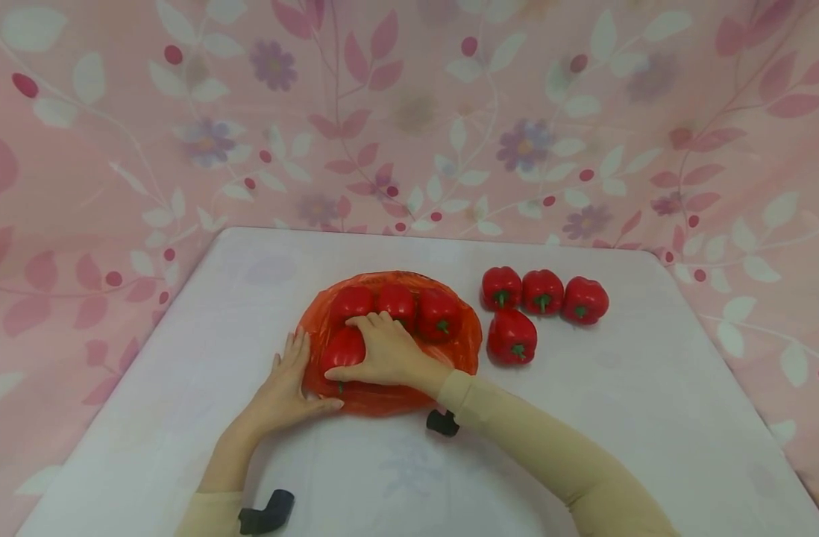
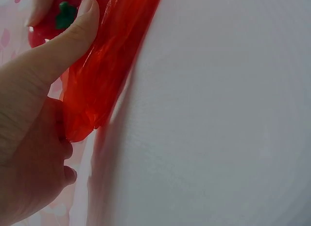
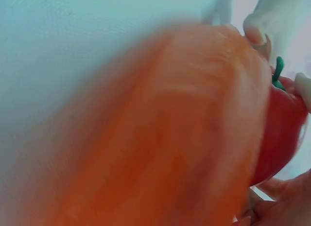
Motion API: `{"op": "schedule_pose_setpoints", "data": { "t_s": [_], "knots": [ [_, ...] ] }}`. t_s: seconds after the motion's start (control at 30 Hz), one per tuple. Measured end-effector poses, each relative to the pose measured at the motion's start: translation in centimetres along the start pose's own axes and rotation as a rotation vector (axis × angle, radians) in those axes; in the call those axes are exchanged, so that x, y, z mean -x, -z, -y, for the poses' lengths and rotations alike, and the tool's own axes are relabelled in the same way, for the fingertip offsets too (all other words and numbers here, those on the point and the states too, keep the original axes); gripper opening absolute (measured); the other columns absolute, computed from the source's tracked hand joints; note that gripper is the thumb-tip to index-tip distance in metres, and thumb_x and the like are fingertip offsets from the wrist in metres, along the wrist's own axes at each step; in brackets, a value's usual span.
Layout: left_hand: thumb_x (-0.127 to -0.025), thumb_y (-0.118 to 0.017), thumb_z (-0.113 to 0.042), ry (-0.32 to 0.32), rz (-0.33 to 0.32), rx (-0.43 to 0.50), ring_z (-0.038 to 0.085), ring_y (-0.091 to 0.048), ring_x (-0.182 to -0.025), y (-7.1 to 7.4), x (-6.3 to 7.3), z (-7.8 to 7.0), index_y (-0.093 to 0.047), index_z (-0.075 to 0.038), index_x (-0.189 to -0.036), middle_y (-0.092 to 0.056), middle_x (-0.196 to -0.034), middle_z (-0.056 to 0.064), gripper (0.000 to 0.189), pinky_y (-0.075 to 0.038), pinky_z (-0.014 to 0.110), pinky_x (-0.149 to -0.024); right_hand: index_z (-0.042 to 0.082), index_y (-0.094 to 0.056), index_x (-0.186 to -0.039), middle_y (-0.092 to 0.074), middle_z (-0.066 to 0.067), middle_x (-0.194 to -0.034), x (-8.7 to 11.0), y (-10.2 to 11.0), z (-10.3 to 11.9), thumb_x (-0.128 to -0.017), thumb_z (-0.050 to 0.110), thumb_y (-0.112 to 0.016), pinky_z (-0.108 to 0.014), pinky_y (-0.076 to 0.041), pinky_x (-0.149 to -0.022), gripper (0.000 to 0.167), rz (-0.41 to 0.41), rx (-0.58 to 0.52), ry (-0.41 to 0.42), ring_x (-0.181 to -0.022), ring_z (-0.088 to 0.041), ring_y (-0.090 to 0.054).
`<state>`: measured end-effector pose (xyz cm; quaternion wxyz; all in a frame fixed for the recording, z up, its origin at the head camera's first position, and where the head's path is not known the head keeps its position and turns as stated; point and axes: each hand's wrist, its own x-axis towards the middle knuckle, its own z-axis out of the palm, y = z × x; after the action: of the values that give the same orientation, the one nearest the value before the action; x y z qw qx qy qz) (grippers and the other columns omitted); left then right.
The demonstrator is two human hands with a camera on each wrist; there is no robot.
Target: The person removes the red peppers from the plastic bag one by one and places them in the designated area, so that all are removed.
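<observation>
A translucent orange plastic bag [image 1: 383,403], opened into a wide round shape, lies on the white table. Three red bell peppers [image 1: 438,315] sit in a row along its back. My right hand [image 1: 389,354] reaches over the bag's front rim and grips another red bell pepper [image 1: 344,350] at its left side, thumb in front and fingers behind. In the right wrist view this pepper [image 3: 282,133] shows its green stem. My left hand [image 1: 285,391] touches the bag's left rim, its fingers straight along the side and its thumb at the front.
Right of the bag, three red bell peppers [image 1: 542,291] stand in a row, with one more pepper [image 1: 512,338] in front of them. Behind the white table [image 1: 584,418] hangs a pink floral cloth [image 1: 409,119]. Black devices [image 1: 268,513] are worn at both wrists.
</observation>
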<state>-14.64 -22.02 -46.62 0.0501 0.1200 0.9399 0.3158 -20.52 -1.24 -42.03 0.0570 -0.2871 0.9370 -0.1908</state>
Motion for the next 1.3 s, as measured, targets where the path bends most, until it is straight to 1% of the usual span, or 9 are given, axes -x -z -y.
{"op": "schedule_pose_setpoints", "data": {
  "t_s": [0.13, 0.37, 0.57, 0.73, 0.83, 0.97, 1.13, 1.2, 1.3],
  "knots": [
    [-0.067, -0.081, -0.055, 0.004, 0.000, -0.001, 0.038, 0.005, -0.145, 0.0, 0.0, -0.1, -0.009, 0.002, -0.152, -0.002, -0.160, 0.020, 0.125, -0.006, 0.064, -0.111, 0.018, -0.044, -0.137, -0.053, 0.000, -0.132, 0.2, 0.9, 0.0, -0.073, 0.070, -0.066, -0.050, -0.040, -0.103, 0.086, -0.053, -0.032, 0.001, -0.127, -0.023, -0.043],
    [-0.067, -0.082, -0.054, -0.004, -0.002, 0.000, 0.038, 0.005, -0.145, 0.0, 0.0, -0.2, -0.009, 0.002, -0.152, -0.002, -0.160, 0.020, 0.126, -0.006, 0.064, -0.111, 0.015, -0.045, -0.135, -0.052, -0.002, -0.129, 0.4, 2.4, -0.2, -0.071, 0.070, -0.068, -0.048, -0.041, -0.103, 0.087, -0.129, -0.026, 0.030, -0.121, -0.018, -0.043],
    [-0.067, -0.081, -0.054, 0.001, 0.007, 0.004, 0.039, 0.005, -0.145, 0.1, 0.0, -0.2, -0.009, 0.002, -0.152, -0.001, -0.160, 0.020, 0.126, -0.006, 0.064, -0.111, 0.017, -0.043, -0.134, -0.049, 0.000, -0.128, 0.9, 3.1, -0.8, -0.070, 0.071, -0.068, -0.049, -0.037, -0.106, 0.088, -0.200, -0.039, 0.071, -0.123, -0.017, -0.041],
    [-0.067, -0.081, -0.054, 0.005, 0.013, 0.003, 0.037, 0.006, -0.145, 0.0, 0.0, -0.2, -0.009, 0.002, -0.152, -0.001, -0.160, 0.019, 0.125, -0.005, 0.064, -0.111, 0.019, -0.041, -0.135, -0.046, 0.002, -0.129, 1.4, 3.6, -1.4, -0.067, 0.072, -0.069, -0.047, -0.037, -0.107, 0.090, -0.272, -0.041, 0.125, -0.122, -0.014, -0.040],
    [-0.067, -0.081, -0.055, 0.008, 0.015, 0.001, 0.037, 0.006, -0.146, 0.1, 0.0, -0.2, -0.009, 0.002, -0.152, -0.001, -0.160, 0.019, 0.126, -0.005, 0.063, -0.112, 0.019, -0.041, -0.135, -0.046, 0.003, -0.130, 1.7, 4.0, -1.9, -0.066, 0.072, -0.070, -0.045, -0.038, -0.106, 0.092, -0.323, -0.030, 0.156, -0.122, -0.013, -0.040],
    [-0.067, -0.080, -0.056, 0.014, 0.018, 0.002, 0.037, 0.006, -0.146, 0.2, 0.0, -0.2, -0.008, 0.003, -0.152, 0.000, -0.160, 0.019, 0.126, -0.004, 0.063, -0.112, 0.017, -0.042, -0.135, -0.047, 0.002, -0.131, 2.1, 4.6, -2.6, -0.066, 0.070, -0.072, -0.044, -0.041, -0.103, 0.092, -0.386, -0.015, 0.203, -0.122, -0.015, -0.040],
    [-0.068, -0.081, -0.055, 0.016, 0.019, 0.005, 0.037, 0.007, -0.145, 0.3, 0.0, -0.4, -0.008, 0.003, -0.152, 0.000, -0.160, 0.020, 0.125, -0.003, 0.063, -0.112, 0.016, -0.043, -0.135, -0.047, 0.000, -0.131, 2.8, 5.3, -3.3, -0.066, 0.065, -0.076, -0.045, -0.042, -0.102, 0.091, -0.432, -0.026, 0.236, -0.121, -0.017, -0.040],
    [-0.068, -0.081, -0.055, 0.014, 0.020, 0.001, 0.037, 0.007, -0.145, 0.3, 0.0, -0.4, -0.008, 0.003, -0.152, 0.000, -0.160, 0.020, 0.125, -0.003, 0.063, -0.112, 0.015, -0.044, -0.135, -0.047, -0.001, -0.131, 3.0, 5.5, -3.5, -0.066, 0.062, -0.078, -0.043, -0.045, -0.099, 0.091, -0.443, -0.028, 0.243, -0.120, -0.018, -0.041],
    [-0.069, -0.080, -0.054, 0.010, 0.018, 0.002, 0.038, 0.007, -0.145, 0.2, 0.0, -0.4, -0.008, 0.004, -0.152, 0.000, -0.159, 0.021, 0.125, -0.003, 0.063, -0.112, 0.016, -0.044, -0.135, -0.048, -0.002, -0.131, 3.3, 5.6, -3.8, -0.065, 0.060, -0.079, -0.038, -0.050, -0.091, 0.090, -0.461, -0.020, 0.253, -0.117, -0.018, -0.041]
  ]
}}
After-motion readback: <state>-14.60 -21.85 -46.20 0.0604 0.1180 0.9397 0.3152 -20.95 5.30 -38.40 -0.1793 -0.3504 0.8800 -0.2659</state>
